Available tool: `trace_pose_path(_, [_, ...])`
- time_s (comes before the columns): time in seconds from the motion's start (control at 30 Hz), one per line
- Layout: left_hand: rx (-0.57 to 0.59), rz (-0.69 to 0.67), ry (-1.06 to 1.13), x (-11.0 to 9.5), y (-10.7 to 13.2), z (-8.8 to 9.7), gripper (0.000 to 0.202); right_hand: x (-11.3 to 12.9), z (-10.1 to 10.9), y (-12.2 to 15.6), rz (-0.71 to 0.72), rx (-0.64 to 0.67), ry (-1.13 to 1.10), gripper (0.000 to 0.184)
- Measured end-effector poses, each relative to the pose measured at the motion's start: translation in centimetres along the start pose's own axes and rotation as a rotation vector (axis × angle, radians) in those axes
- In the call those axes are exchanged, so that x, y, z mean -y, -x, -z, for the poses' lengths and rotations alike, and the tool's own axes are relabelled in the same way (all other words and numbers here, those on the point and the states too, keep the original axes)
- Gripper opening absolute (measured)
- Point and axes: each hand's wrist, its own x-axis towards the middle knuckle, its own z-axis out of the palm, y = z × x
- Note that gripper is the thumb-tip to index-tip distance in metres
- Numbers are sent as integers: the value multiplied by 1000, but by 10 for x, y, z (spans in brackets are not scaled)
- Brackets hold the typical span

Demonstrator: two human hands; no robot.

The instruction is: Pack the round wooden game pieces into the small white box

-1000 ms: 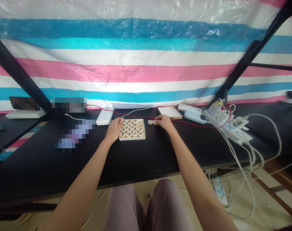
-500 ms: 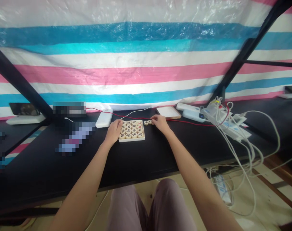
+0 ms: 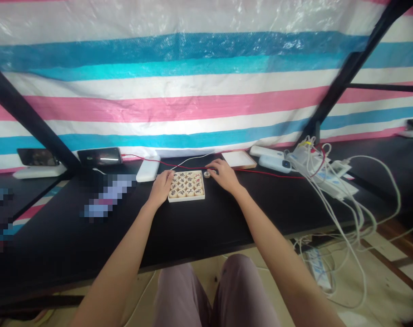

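Observation:
A shallow white box [image 3: 186,198] on the black table holds rows of round wooden xiangqi pieces [image 3: 181,193], most with black characters and a few with red ones. My left hand [image 3: 161,185] is closed on the left side of this box, its fingertips at the far left corner. Just beyond the box's right side, a loose xiangqi piece [image 3: 207,174] lies on the table. My right hand [image 3: 223,175] has its thumb and forefinger curled round that piece. Anything further under the right palm is hidden.
A box lid [image 3: 239,159] with a white inside lies behind my right hand. White power banks [image 3: 148,168] and a pale blue phone [image 3: 274,163] are nearby. A red cable [image 3: 261,172] crosses behind the box; tangled chargers [image 3: 315,165] sit at right.
My right hand has shifted left, closer to the box. Two loose pieces showed before; now one shows beside the fingers. My left hand and the box have stayed put.

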Motion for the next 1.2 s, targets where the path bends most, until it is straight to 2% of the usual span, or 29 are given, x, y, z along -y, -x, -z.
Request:
trace_pose_path(0.07, [-3, 4, 2, 1, 0, 0, 45, 8, 0, 0, 156, 94, -118, 23])
trace_pose_path(0.13, [-5, 7, 6, 1, 0, 0, 45, 14, -1, 1, 248, 181, -171, 22])
trace_pose_path(0.3, [1, 7, 7, 0, 0, 1, 45, 15, -4, 4, 236, 197, -141, 23])
trace_pose_path(0.47, [5, 2, 1, 1, 0, 1, 46, 16, -7, 2, 211, 187, -266, 20])
trace_pose_path(0.57, [7, 9, -1, 0, 0, 1, 46, 16, -6, -1, 125, 178, -446, 20])
trace_pose_path(0.7, [11, 17, -2, -2, 1, 2, 45, -1, 1, -5, -129, 94, -647, 17])
trace_pose_path(0.8, [11, 19, -6, -2, 1, 1, 45, -21, 7, -6, -352, 9, -545, 8])
trace_pose_path(0.87, [9, 21, -12, -2, 1, 1, 45, -31, 9, -4, -447, -11, -446, 2])
trace_pose_path(0.97, [12, 21, -10, -1, 1, 1, 45, -37, 7, -3, -491, -3, -386, 4])
trace_pose_path(1.2, [5, 10, -4, -1, 0, 0, 44, -33, 0, -3, -467, -38, -313, 14])
